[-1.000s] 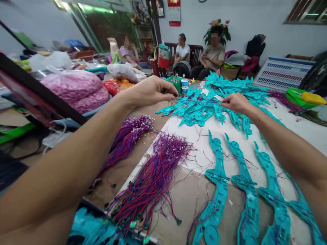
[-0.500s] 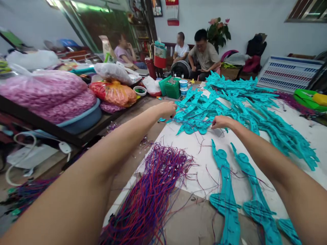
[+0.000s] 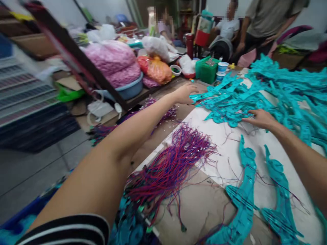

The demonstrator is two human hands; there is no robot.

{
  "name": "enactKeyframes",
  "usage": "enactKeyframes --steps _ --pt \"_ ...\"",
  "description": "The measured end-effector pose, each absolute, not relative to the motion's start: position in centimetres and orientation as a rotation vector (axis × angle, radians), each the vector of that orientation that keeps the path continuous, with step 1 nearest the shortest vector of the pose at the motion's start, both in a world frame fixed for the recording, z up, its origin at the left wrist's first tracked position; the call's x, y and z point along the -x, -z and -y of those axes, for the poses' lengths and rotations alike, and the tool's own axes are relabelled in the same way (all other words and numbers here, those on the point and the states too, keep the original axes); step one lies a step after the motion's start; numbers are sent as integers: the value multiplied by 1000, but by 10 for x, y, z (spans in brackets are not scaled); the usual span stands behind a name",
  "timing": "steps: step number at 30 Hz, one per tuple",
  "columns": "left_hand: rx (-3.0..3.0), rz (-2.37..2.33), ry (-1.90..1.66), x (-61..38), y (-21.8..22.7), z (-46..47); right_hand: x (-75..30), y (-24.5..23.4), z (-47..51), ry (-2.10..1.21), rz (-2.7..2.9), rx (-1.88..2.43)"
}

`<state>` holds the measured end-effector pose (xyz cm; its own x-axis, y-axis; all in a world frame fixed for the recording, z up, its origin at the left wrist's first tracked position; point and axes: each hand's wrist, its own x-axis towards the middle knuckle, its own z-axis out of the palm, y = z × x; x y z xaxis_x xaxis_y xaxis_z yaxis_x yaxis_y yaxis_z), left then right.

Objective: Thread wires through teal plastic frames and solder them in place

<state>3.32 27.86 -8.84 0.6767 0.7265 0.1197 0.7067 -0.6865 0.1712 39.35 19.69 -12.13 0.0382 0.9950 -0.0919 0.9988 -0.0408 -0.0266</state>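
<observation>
My left hand [image 3: 186, 93] reaches far out and rests at the left tip of a pile of teal plastic pieces [image 3: 258, 97]; its fingers curl down onto a piece's end. My right hand [image 3: 258, 117] lies palm down on the near edge of the same pile, fingers stretched over a teal piece. A bundle of red, blue and purple wires [image 3: 173, 166] lies between my arms on the table. Two long teal pieces [image 3: 245, 190] with wires on them lie near my right forearm.
A white sheet [image 3: 222, 136] covers the table [image 3: 194, 204]. Bags of pink material [image 3: 114, 61] and an orange bag [image 3: 155, 69] sit at the back left, by a green box [image 3: 208, 69] and small cups [image 3: 222, 68]. People [image 3: 265, 17] are beyond the table.
The view has swung left and down. My left hand moved onto the tip of the teal pile, and my right hand slid right and flattened on the pile's near edge.
</observation>
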Motion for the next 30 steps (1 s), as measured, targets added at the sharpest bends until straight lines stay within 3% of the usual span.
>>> enactKeyframes --steps 4,7,12,18,30 --pt "-2523 -1457 -572 27 75 -171 -387 111 -164 -157 -2387 -2213" --pt "-2312 -1639 -699 65 88 -75 -374 112 -123 -143 -2593 -2137" --pt "-2180 -1658 -560 87 134 27 -347 125 -41 5 -2939 -1980" --pt "-2369 -1694 -299 79 146 41 -331 134 30 115 -3049 -1961" --pt "-1798 -1545 -992 65 80 73 -242 135 31 271 -3396 -1568"
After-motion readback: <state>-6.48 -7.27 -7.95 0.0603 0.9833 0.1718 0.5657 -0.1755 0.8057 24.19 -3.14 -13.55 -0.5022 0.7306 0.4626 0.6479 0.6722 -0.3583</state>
